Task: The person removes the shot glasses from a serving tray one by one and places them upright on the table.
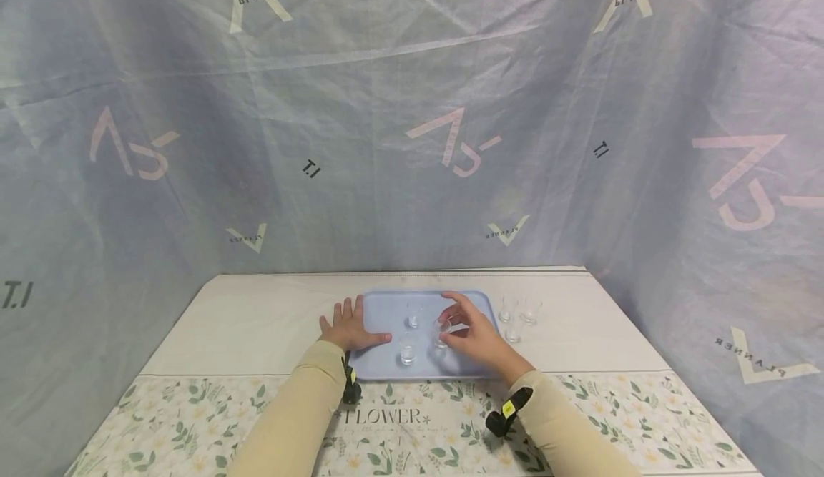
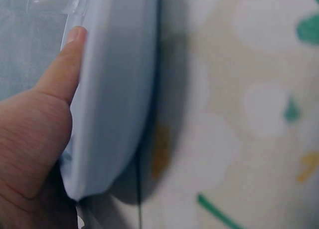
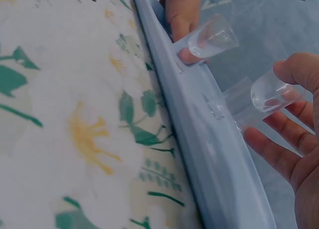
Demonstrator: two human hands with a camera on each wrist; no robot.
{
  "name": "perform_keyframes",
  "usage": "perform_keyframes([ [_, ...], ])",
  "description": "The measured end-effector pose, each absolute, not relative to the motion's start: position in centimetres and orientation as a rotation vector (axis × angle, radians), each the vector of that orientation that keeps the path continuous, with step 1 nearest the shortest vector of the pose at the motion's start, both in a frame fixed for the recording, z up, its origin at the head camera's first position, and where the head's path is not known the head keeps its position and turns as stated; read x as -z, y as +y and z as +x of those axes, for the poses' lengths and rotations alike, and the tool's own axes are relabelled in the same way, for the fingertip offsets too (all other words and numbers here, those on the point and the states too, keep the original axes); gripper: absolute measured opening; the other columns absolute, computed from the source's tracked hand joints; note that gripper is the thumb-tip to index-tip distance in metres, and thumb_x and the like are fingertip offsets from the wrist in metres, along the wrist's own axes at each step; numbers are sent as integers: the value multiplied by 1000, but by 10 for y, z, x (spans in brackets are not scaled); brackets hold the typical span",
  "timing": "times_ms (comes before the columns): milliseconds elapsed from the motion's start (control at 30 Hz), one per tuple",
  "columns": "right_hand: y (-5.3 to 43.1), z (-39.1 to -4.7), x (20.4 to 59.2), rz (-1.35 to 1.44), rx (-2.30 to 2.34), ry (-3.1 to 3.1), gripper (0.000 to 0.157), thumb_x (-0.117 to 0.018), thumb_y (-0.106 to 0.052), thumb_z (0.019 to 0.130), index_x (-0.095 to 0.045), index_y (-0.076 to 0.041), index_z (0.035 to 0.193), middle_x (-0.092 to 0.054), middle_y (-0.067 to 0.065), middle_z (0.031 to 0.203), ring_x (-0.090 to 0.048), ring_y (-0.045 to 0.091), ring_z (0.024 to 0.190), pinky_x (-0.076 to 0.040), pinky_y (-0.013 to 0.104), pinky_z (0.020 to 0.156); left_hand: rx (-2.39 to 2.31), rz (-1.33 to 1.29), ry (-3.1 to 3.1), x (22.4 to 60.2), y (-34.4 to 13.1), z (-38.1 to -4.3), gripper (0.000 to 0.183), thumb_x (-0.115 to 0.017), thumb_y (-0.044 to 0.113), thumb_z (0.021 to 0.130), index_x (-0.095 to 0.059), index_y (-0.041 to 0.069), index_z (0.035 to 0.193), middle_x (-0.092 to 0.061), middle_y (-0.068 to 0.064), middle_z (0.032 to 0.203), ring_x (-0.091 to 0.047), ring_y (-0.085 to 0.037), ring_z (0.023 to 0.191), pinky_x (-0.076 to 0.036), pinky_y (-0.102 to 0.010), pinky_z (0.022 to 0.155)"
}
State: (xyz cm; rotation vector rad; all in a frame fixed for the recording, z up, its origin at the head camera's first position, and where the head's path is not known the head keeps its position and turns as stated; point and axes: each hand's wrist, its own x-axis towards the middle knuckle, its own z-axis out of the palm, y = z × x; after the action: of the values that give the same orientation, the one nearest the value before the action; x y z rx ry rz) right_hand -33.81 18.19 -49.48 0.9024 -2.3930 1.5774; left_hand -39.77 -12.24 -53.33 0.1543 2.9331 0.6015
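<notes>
My right hand (image 1: 475,335) pinches a small clear shot glass (image 3: 271,93) between thumb and fingers, over the right half of a light blue tray (image 1: 386,304). In the right wrist view the thumb lies against the glass's side and the other fingers spread beyond it. My left hand (image 1: 348,332) rests at the tray's left edge, fingers spread, with its thumb (image 2: 65,64) reaching over the rim. Two more shot glasses stand on the tray: one farther back (image 1: 414,315) and one toward the front (image 1: 408,351).
Three clear shot glasses stand together on the table just right of the tray, one of them nearest me (image 1: 513,332). A floral cloth (image 1: 412,441) covers the table's front. Printed grey fabric (image 1: 360,141) hangs behind and at both sides.
</notes>
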Motion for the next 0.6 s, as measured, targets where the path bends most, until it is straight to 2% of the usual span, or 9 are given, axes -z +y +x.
perform_keyframes([
  [267,190,-342,484,922,-1590,-2367,80,-77,8,84,-37,-11,151,-63,19,109,-66,35,97,-60,47,82,-600,155,2940,532,-121,-397,134,-65,83,72,-5,5,163,-4,-26,167,1,-46,153,5,-73,114],
  [367,193,-343,481,907,-1571,-2373,81,-76,9,83,-38,-13,151,-64,17,109,-66,34,97,-60,47,82,-596,161,2940,533,-122,-397,133,-65,82,73,-4,5,163,-3,-25,167,2,-45,153,6,-72,114],
  [467,196,-343,478,879,-1533,-2386,81,-77,9,83,-39,-16,150,-64,16,108,-67,33,97,-60,41,81,-604,163,2936,523,-120,-390,131,-65,81,74,-7,4,162,-5,-27,166,-1,-46,153,5,-72,115],
  [600,199,-341,475,851,-1500,-2388,81,-76,13,82,-39,-9,150,-64,24,108,-67,39,97,-61,43,80,-599,157,2931,503,-117,-377,123,-68,74,79,-12,2,162,-11,-29,165,-6,-48,152,-1,-72,116],
])
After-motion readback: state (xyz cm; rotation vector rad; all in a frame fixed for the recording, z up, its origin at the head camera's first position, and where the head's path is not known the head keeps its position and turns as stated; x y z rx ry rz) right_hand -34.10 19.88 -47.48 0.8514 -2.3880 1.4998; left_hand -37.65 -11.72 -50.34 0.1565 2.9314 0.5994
